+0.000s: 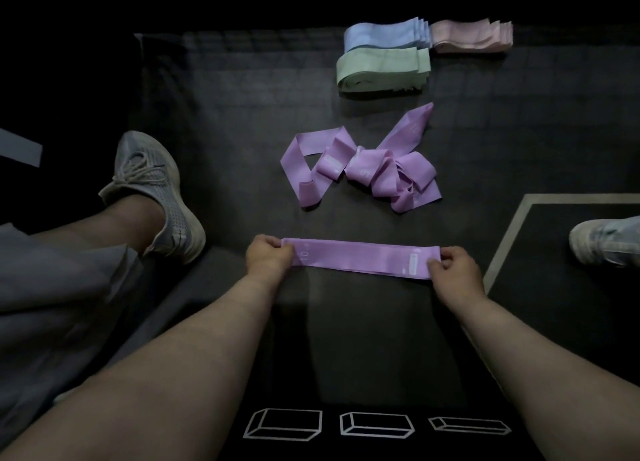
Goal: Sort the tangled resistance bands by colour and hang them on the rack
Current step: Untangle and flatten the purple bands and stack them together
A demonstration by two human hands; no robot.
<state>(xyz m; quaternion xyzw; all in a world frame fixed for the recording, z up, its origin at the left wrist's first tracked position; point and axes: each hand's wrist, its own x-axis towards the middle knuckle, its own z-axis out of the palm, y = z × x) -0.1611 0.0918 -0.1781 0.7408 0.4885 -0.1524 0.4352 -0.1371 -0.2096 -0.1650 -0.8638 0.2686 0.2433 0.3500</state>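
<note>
Holding: the left hand [270,254] and the right hand [453,270] keep one purple band [360,258] pulled out flat between them, low over the dark mat [225,97]; whether it touches the mat cannot be told.
Left grip: thumb and curled fingers pinch the band's left end, right beside a printed "10".
Right grip: thumb and curled fingers pinch the right end, just beside a pale printed label patch.
Between the grips: the band runs straight and untwisted, sloping slightly lower toward the right hand.
Beyond the grips: a tangled heap [363,170] of more purple bands lies on the mat, apart from the held band, with loops twisted over one another and one strip reaching away up and to the right.
Farther beyond, on the right hand's side: three folded piles. The green stack [381,67] is nearest the heap, the blue stack [381,35] lies behind it and touches it, and the pink stack [467,35] sits just beside the blue one on its right.
Left of the left grip: a grey laced shoe [156,190] on a bare leg, with grey shorts [52,287] nearer the camera.
Right of the right grip: a pale border line [509,239] on the floor, and past it a second shoe [606,241] at the picture's edge.
Nearer than the grips: three white box outlines [375,424] printed between the forearms.
</note>
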